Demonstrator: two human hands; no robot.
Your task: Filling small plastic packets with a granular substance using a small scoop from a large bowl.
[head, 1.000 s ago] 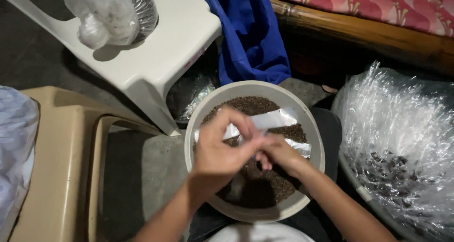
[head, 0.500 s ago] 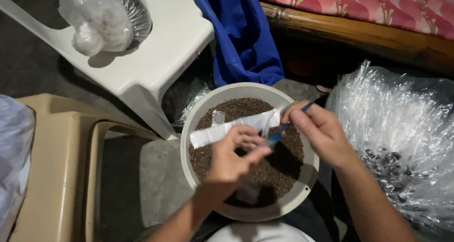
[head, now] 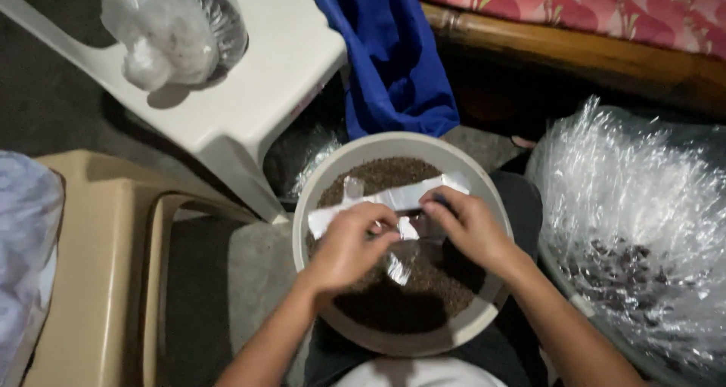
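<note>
Clear plastic everywhere we look. We have a round cream bowl (head: 327,177) below us, filled with dark brown grains (head: 393,296). A strip of small clear packets (head: 378,199) lies across the grains, running from the bowl's left side up toward its right rim. Our left hand (head: 349,245) is curled loosely, fingertips pinched on one small clear packet (head: 399,264) that hangs down over the grains. Our right hand (head: 470,227) is half closed just beside it, fingers resting on the strip's right end; something dark shows under those fingers, too blurred to name.

To the right sits a big heap of crinkled clear bags (head: 643,228), dark contents showing dimly through, cut off at the edge. Upper left, a knotted clear bag (head: 170,28) with something white inside rests on a white plastic chair (head: 257,92). A blue cloth (head: 393,62) hangs behind the bowl. A tan plastic chair (head: 98,281) stands at left, with a pale bag (head: 23,251) half out of view. A red patterned cushion (head: 605,13) on a wooden frame crosses the top. We make out no labels on any bag.
</note>
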